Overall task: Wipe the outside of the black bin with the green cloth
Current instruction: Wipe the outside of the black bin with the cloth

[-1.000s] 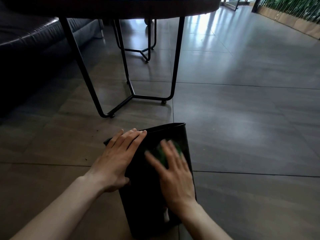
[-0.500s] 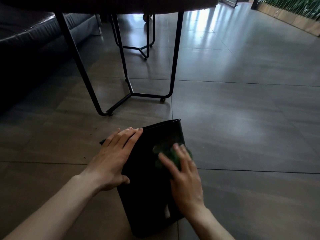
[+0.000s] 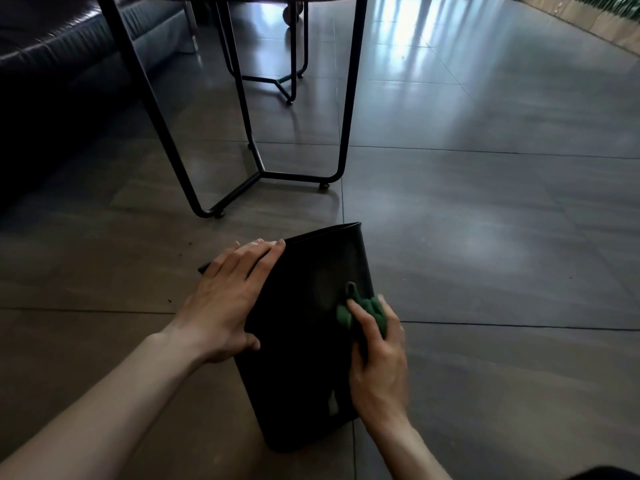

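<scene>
- The black bin (image 3: 304, 341) lies tipped on its side on the grey tiled floor (image 3: 485, 254), its open mouth pointing away from the person and its base nearest to them.
- The left hand (image 3: 225, 299) rests flat on the bin's left flank, fingers straight and close together, their tips reaching the rim; the thumb lies against the bin's upper face.
- The right hand (image 3: 377, 355) presses the green cloth (image 3: 363, 310) against the bin's right edge, fingers curled round the bunched fabric (part of the cloth pokes out above the fingertips).
- The cloth sits about halfway along the bin's length, touching the dark plastic.
- A pale mark shows low on the bin's upper face, close to the base; what it is cannot be told.
- Beyond the bin stands a table with a black metal frame (image 3: 263, 174), its bent legs joined at floor level, with small feet touching the tiles.
- A second, similar frame (image 3: 287, 81) stands farther back.
- A dark leather sofa (image 3: 69, 46) fills the upper left.
- Window light streaks the tiles at the upper right.
</scene>
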Available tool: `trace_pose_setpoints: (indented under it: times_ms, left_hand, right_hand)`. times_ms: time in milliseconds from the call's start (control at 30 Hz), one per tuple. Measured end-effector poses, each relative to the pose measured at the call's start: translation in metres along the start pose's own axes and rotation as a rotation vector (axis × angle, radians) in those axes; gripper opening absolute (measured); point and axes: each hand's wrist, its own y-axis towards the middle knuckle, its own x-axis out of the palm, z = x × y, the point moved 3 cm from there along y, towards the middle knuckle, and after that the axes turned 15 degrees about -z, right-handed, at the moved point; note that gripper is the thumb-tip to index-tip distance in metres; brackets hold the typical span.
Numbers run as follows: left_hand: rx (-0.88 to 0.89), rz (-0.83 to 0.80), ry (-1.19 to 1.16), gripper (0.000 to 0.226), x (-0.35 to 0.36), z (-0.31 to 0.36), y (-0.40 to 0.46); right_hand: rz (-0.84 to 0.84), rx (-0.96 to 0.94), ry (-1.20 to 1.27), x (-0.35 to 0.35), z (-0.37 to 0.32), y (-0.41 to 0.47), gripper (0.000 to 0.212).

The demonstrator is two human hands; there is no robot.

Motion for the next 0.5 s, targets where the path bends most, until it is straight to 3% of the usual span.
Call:
trace_pose_setpoints:
  times_ms: [100,167,267,333,400,500]
  left_hand:
    - [-0.003,-0.004,0.001,0.156,0.001,0.000,0.000]
    - [-0.004,-0.005,0.005,0.156,0.001,0.000,0.000]
    - [-0.004,-0.005,0.005,0.157,0.001,0.000,0.001]
    - [0.000,-0.006,0.006,0.156,0.000,0.000,0.001]
    - [0.003,-0.003,0.005,0.156,0.000,-0.001,0.001]
    - [0.008,0.000,0.007,0.156,0.001,-0.002,0.001]
  right_hand:
    - [0.139,0.263,0.324,0.000,0.011,-0.023,0.057]
    - [0.240,0.559,0.456,0.006,0.019,-0.045,0.052]
    - [0.256,0.908,0.581,0.027,0.017,-0.074,0.050]
    - [0.169,1.008,0.670,0.044,0.001,-0.081,0.053]
    - [0.093,0.986,0.737,0.052,-0.013,-0.081,0.058]
    - [0.106,1.008,0.752,0.051,-0.024,-0.075,0.063]
